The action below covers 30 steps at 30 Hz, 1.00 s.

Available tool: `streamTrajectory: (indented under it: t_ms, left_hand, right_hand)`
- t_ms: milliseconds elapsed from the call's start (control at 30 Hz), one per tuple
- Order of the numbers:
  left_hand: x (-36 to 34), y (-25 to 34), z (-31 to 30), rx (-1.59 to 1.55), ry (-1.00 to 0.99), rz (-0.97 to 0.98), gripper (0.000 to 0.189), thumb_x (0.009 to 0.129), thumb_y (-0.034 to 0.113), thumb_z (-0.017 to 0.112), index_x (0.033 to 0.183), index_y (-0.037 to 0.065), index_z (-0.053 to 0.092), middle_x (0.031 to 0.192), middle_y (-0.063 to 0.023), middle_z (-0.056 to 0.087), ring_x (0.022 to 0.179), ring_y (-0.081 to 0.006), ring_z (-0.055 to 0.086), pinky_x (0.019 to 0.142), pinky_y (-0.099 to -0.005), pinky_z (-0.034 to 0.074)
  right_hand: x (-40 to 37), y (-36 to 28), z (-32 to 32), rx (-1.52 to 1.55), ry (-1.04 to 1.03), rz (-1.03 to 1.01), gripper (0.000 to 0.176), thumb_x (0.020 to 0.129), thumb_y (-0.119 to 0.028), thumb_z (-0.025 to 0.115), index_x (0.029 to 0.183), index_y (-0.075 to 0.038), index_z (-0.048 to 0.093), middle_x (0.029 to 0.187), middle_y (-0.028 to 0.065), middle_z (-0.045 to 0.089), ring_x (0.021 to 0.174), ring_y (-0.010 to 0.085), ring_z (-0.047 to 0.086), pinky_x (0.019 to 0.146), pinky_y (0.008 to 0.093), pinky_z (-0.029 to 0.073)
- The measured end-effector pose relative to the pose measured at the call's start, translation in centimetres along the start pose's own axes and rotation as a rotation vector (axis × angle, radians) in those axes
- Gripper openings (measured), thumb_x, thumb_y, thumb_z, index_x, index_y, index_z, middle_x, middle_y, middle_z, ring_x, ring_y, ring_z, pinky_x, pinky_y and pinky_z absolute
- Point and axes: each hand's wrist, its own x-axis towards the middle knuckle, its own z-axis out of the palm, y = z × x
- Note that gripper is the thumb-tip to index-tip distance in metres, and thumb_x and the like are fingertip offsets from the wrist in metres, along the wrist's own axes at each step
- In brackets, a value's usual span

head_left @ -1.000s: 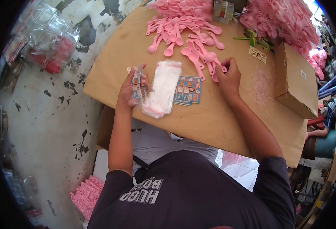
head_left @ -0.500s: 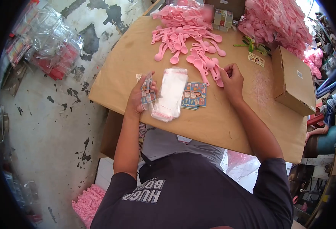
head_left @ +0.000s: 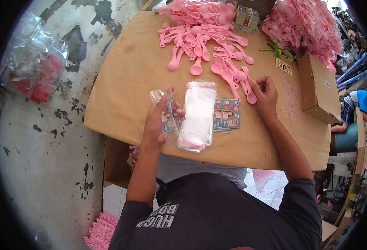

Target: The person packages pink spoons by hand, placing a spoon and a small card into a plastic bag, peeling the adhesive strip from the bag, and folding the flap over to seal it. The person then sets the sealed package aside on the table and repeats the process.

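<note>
My left hand [head_left: 155, 121] is closed around a clear plastic bag [head_left: 153, 96] with a printed card [head_left: 169, 116] inside it. Beside that hand lies a stack of clear plastic bags [head_left: 199, 114], partly overlapping blue printed cards [head_left: 230, 113]. My right hand [head_left: 266, 93] pinches what looks like the thin handle of a pink measuring spoon, at the right edge of a loose group of pink measuring spoons [head_left: 228, 76]. Another pink spoon [head_left: 251, 98] lies just left of its fingers. The fingertips partly hide the grip.
A larger heap of pink spoons [head_left: 198, 41] spreads at the back, near a stack of small cards [head_left: 246, 17]. Bulging bags of spoons [head_left: 302, 29] stand at back right. A cardboard box [head_left: 323, 89] sits at the right edge, near green-handled scissors [head_left: 278, 49]. Another person [head_left: 356, 104] is beyond.
The view has shifted slightly. My right hand has drawn a little away from the spoon group with a spoon handle between its fingers. My left hand still holds the bag with the card.
</note>
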Motion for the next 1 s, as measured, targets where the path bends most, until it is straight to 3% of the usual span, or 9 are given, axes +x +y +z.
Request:
streamTrajectory:
  t_ms: [233, 333, 400, 567, 633, 767, 800, 933, 1000]
  left_hand:
    - [-0.2, -0.2, 0.7, 0.022, 0.044, -0.004, 0.053, 0.109, 0.034, 0.051, 0.151, 0.004, 0.040, 0.092, -0.0061, 0.062, 0.077, -0.0126, 0.064, 0.075, -0.0327, 0.060]
    - [-0.1, -0.2, 0.6, -0.016, 0.011, 0.031, 0.055, 0.106, 0.031, 0.056, 0.150, 0.003, 0.039, 0.092, -0.0077, 0.063, 0.079, -0.0147, 0.065, 0.077, -0.0394, 0.062]
    - [-0.1, -0.3, 0.5, 0.000, 0.013, 0.025, 0.055, 0.106, 0.031, 0.056, 0.150, 0.003, 0.039, 0.092, -0.0075, 0.063, 0.079, -0.0147, 0.065, 0.078, -0.0394, 0.062]
    - [-0.1, -0.4, 0.4, 0.069, 0.036, 0.058, 0.055, 0.106, 0.033, 0.057, 0.149, 0.004, 0.039, 0.092, -0.0069, 0.063, 0.080, -0.0149, 0.066, 0.080, -0.0392, 0.061]
    - [-0.1, -0.5, 0.8, 0.040, 0.036, 0.082, 0.047, 0.109, 0.031, 0.051, 0.147, 0.005, 0.044, 0.093, -0.0056, 0.061, 0.079, -0.0127, 0.062, 0.079, -0.0349, 0.058]
    - [-0.1, -0.8, 0.4, 0.007, 0.032, 0.165, 0.046, 0.108, 0.032, 0.054, 0.144, 0.006, 0.046, 0.094, -0.0054, 0.061, 0.078, -0.0131, 0.062, 0.079, -0.0351, 0.058]
    - [-0.3, -0.8, 0.1, 0.032, 0.013, 0.201, 0.046, 0.107, 0.033, 0.056, 0.144, 0.006, 0.047, 0.095, -0.0051, 0.061, 0.081, -0.0138, 0.062, 0.082, -0.0359, 0.057]
    - [-0.6, -0.8, 0.4, 0.002, 0.046, 0.348, 0.047, 0.107, 0.034, 0.057, 0.143, 0.007, 0.045, 0.098, -0.0065, 0.063, 0.087, -0.0171, 0.066, 0.088, -0.0411, 0.059]
    - [-1.2, -0.2, 2.6, -0.044, 0.056, 0.446, 0.048, 0.107, 0.036, 0.055, 0.144, 0.007, 0.046, 0.102, -0.0061, 0.062, 0.094, -0.0167, 0.064, 0.101, -0.0414, 0.054]
  right_hand:
    - [-0.3, -0.1, 0.0, 0.048, 0.025, 0.055, 0.013, 0.095, -0.010, 0.069, 0.098, -0.004, 0.058, 0.083, -0.0028, 0.058, 0.073, 0.0040, 0.051, 0.065, 0.0207, 0.044]
    - [-0.2, 0.3, -0.3, 0.097, 0.014, 0.052, 0.014, 0.096, -0.011, 0.069, 0.099, -0.003, 0.058, 0.083, -0.0027, 0.058, 0.075, 0.0037, 0.052, 0.066, 0.0206, 0.044]
    - [-0.1, 0.3, -0.3, 0.105, -0.024, 0.053, 0.012, 0.100, -0.009, 0.065, 0.106, -0.003, 0.055, 0.088, 0.0012, 0.064, 0.075, 0.0051, 0.058, 0.067, 0.0199, 0.046]
    - [0.2, -0.6, -0.2, 0.212, -0.005, 0.121, 0.014, 0.102, -0.013, 0.064, 0.106, -0.002, 0.056, 0.092, 0.0062, 0.069, 0.069, 0.0067, 0.059, 0.061, 0.0210, 0.048]
    - [0.5, -0.4, -0.4, 0.246, 0.012, 0.120, 0.015, 0.101, -0.014, 0.064, 0.106, -0.002, 0.056, 0.093, 0.0080, 0.071, 0.067, 0.0070, 0.059, 0.059, 0.0213, 0.049]
    - [2.2, -0.2, -1.9, 0.263, 0.028, 0.215, 0.021, 0.104, -0.020, 0.061, 0.113, -0.002, 0.059, 0.106, 0.0107, 0.074, 0.068, 0.0063, 0.058, 0.059, 0.0206, 0.049]
    - [2.5, -0.7, -2.5, 0.287, 0.010, 0.292, 0.024, 0.104, -0.022, 0.060, 0.117, -0.001, 0.060, 0.110, 0.0109, 0.074, 0.069, 0.0059, 0.058, 0.060, 0.0205, 0.049]
    - [0.1, -5.5, -3.9, 0.373, -0.115, 0.212, 0.032, 0.104, -0.023, 0.060, 0.125, 0.000, 0.059, 0.112, 0.0095, 0.073, 0.071, 0.0057, 0.058, 0.063, 0.0210, 0.049]
    - [-3.9, -9.5, -3.5, 0.407, -0.181, 0.184, 0.033, 0.104, -0.022, 0.060, 0.128, 0.002, 0.060, 0.111, 0.0107, 0.073, 0.074, 0.0068, 0.059, 0.068, 0.0224, 0.051]
